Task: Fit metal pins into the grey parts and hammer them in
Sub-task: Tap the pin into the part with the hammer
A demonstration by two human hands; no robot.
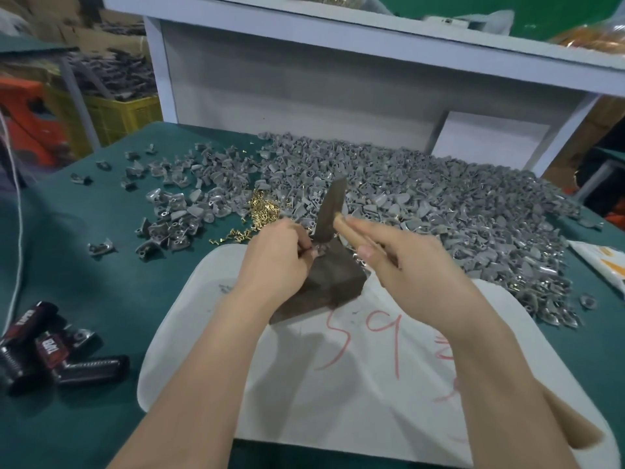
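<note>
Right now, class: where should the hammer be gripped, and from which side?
By its wooden handle, from the right, as the right hand does: the metal head tilts over the dark block, where the left hand pinches a grey part.

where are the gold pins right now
In the head view, the gold pins lie left of centre, just beyond the left hand, beside the grey parts.

The block point(324, 282) sits on the board point(338, 384), pins point(263, 211) and parts point(439, 198) behind it.
</note>
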